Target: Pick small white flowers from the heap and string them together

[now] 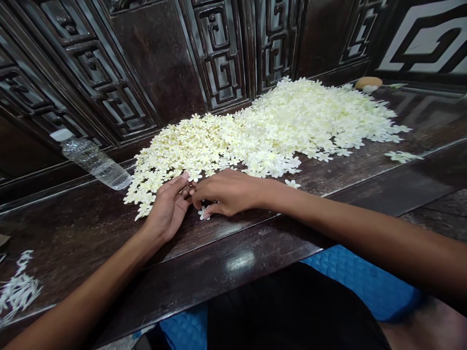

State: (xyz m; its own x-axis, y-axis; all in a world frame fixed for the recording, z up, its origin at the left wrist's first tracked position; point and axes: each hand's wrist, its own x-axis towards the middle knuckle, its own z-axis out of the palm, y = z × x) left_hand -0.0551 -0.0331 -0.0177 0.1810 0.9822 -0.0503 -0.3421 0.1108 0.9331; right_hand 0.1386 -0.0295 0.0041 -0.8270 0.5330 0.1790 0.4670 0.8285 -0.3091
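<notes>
A long heap of small white five-petalled flowers [310, 116] spreads over the dark wooden surface in front of me. At its near edge my left hand [170, 206] is turned partly palm up, thumb and fingers pinched together at a white flower [194, 176]. My right hand [229, 192] comes in from the right with bent fingers, its fingertips meeting those of my left hand. Another white flower [203, 213] shows at my right thumb tip. The exact grip between the touching fingertips is partly hidden.
A clear plastic bottle [97, 160] with a white cap leans left of the heap. White strands [20, 291] lie at the lower left. Behind rises a carved dark wooden panel [156, 53]. A tan rounded object [368, 82] sits far right; loose petals [402, 156] lie nearer.
</notes>
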